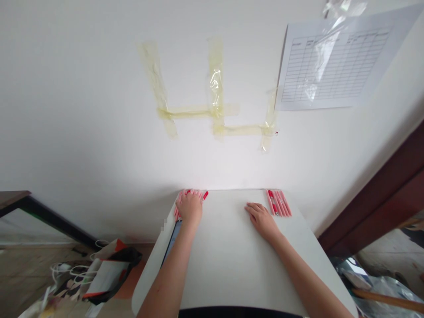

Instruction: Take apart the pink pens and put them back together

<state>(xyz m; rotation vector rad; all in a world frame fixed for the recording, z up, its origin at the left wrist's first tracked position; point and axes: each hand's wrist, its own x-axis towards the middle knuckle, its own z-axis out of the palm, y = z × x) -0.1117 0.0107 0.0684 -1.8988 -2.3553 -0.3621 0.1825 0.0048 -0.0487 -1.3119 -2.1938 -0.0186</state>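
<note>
At the far left corner of the white table [228,265], my left hand [190,207] is closed over a row of pink pens [177,212], its fingers partly hidden. A red pen [206,194] sticks out slantwise by its thumb side, seemingly in its grip; the pen's lower part is hidden. My right hand [261,218] lies palm down on the tabletop, fingers stretched out and holding nothing. Just right of that hand, a second row of pink pens [283,204] lies side by side, with a red pen [273,201] among them.
A phone or tablet [172,240] lies along the left table edge, partly under my left forearm. The white wall [99,88] meets the table's back edge, with yellowed tape [217,84] and a printed sheet [338,66] on it. Bags and cables [109,269] stand on the floor at left.
</note>
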